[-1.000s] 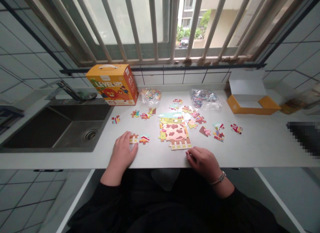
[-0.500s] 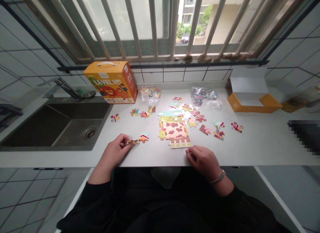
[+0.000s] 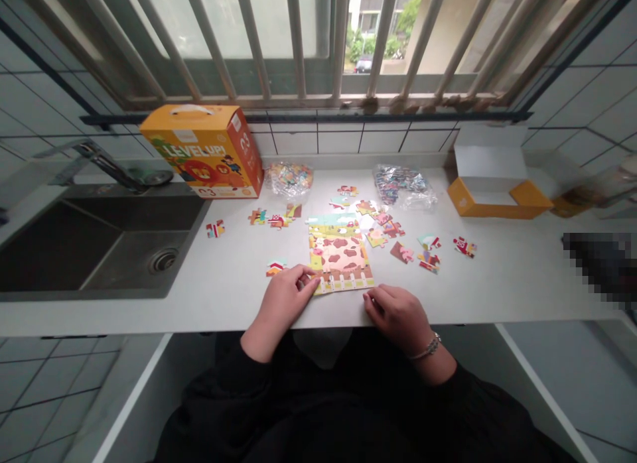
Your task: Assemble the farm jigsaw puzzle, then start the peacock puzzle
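A partly joined jigsaw puzzle (image 3: 343, 251) lies flat on the white counter, with pink and brown cow-like patches and a white fence along its near edge. My left hand (image 3: 288, 296) is at the puzzle's near left corner, fingers pinched on a fence puzzle piece (image 3: 323, 284) that meets the joined part; whether it is fully seated I cannot tell. Just beyond that hand lies a loose puzzle piece with a red and orange roof shape (image 3: 275, 267). My right hand (image 3: 399, 317) rests by the near right corner, fingers curled, with nothing visible in them.
Loose puzzle pieces (image 3: 375, 236) are scattered right of the puzzle, others (image 3: 279, 219) to the left. Behind stand an orange box (image 3: 204, 154), two plastic bags of pieces (image 3: 291, 179) and an open orange-and-white box (image 3: 492, 201). A sink (image 3: 134, 251) is at left.
My left hand has moved right, carrying the puzzle piece from the left side of the counter to the puzzle's near left corner. My right hand has stayed by the near right corner.
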Tool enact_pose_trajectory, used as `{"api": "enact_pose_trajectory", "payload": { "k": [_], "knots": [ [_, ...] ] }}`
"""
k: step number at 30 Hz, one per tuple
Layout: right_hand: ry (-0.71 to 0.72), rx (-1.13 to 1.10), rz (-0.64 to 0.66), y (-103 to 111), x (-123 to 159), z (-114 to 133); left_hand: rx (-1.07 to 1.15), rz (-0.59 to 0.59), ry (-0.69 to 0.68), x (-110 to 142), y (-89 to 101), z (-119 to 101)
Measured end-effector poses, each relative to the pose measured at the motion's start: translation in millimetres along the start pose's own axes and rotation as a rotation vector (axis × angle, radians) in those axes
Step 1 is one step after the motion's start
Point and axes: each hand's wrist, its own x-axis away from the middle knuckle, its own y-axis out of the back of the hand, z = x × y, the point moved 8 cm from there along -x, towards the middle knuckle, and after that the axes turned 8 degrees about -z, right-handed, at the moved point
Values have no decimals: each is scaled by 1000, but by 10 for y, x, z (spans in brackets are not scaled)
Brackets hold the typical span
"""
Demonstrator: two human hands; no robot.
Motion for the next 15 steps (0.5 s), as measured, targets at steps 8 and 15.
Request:
{"api": "enact_pose_trajectory", "payload": {
  "k": [8, 15],
  "knots": [
    [-2, 12, 7, 7, -8, -5, -112, -48, -130, 5, -61, -102],
    [-12, 2, 12, 18, -22, -2, -219, -96, -151, 31, -91, -126]
  ]
}}
